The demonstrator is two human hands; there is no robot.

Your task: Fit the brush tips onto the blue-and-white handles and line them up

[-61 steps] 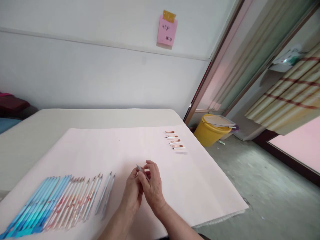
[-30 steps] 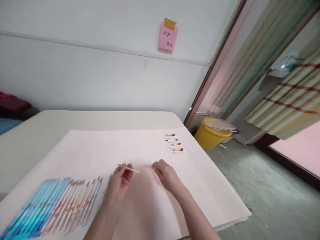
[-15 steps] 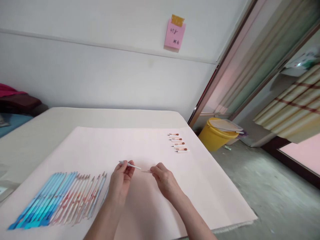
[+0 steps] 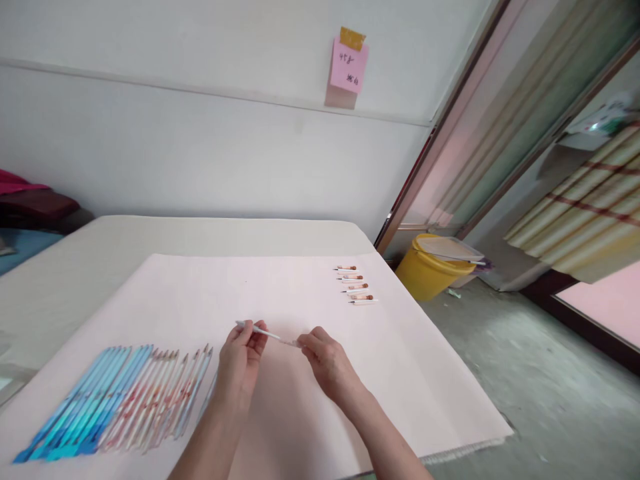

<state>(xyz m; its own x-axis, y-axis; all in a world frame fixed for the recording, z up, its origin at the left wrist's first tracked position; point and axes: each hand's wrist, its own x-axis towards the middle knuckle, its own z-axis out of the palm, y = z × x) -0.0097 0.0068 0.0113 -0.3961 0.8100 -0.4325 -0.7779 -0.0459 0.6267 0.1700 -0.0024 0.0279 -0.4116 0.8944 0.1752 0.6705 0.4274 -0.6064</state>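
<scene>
Above the middle of the pink sheet, my left hand (image 4: 245,347) pinches a slim white pen piece (image 4: 267,333) with a pale, wider pointed end at the left. Across from it, the fingertips of my right hand (image 4: 323,357) are closed on a small clear pinkish tube-like piece (image 4: 289,343), partly hidden by the fingers. The thin right end of the white piece meets or overlaps the clear piece; which one is too small to tell. Left of my left forearm lie pinkish patterned pen barrels (image 4: 155,400), side by side.
Several blue pen barrels (image 4: 93,400) lie in a row at the far left of the pink sheet (image 4: 210,287). Toward the back right are small brown-topped pieces (image 4: 362,297) paired with thin white dark-tipped sticks. A yellow bucket (image 4: 425,270) stands on the floor beyond the table's right edge.
The gap between the white pen piece and the clear piece has closed, with my right hand slightly closer to the left. The camera view has shifted a little.
</scene>
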